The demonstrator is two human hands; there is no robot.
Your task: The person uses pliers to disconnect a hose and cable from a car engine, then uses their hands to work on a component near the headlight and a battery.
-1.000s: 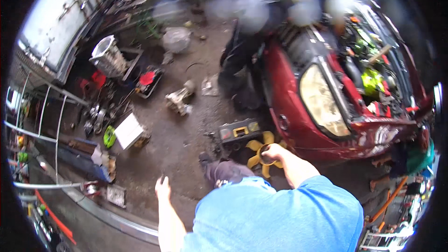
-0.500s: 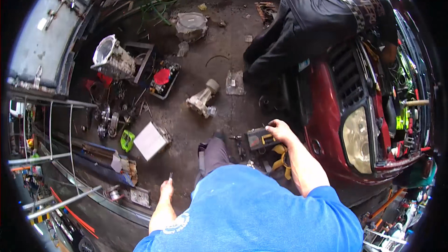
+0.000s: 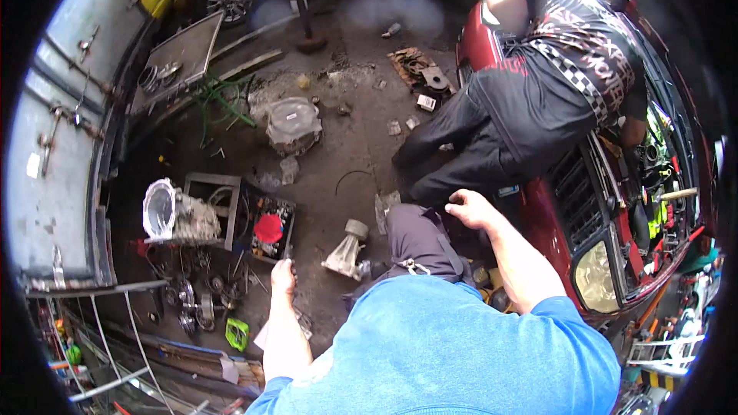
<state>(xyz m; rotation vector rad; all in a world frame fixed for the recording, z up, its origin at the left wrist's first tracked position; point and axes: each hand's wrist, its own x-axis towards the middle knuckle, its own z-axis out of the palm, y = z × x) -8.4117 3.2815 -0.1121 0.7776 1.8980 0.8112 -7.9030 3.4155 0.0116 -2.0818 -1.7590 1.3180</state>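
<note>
My left hand is closed in a fist beside the near corner of a tray of metal parts with a red lid-like piece on it. Whatever the fist grips is too small to make out. Out in front on the right, my right hand has its fingers loosely curled and a little apart, and nothing shows in it. It overlaps the view of a co-worker's dark trouser leg. Between my hands, a pale metal housing with a round end lies on the floor, close to my knee.
A co-worker bends into the open front of a red car on the right. A large gearbox casing stands at left, another round casing farther ahead. Green hose and a bright green piece lie on the floor.
I have moved forward with one knee raised. The white box is now mostly behind my left arm, and the black case by my right hand has gone from view. The co-worker leans differently.
</note>
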